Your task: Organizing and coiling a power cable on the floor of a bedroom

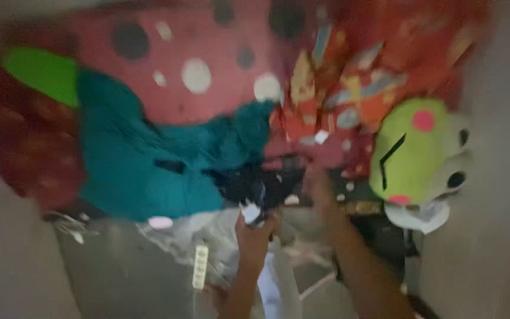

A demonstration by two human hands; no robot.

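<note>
I note my left hand (254, 233) closed in a grip on a small pale item, while my right hand (320, 189), grip state indiscernible through blur, reaches nearer the dark garment (261, 186) lying at twelve o'clock on the bed.

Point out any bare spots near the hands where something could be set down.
Bare room is scarce. One uncovered grey patch of floor lies below the teal cloth, left of the left hand. The spotted red bedspread shows bare above the teal cloth. Between the hands, around the dark cloth by the right hand, and toward the green soft toy, it is crowded.
</note>
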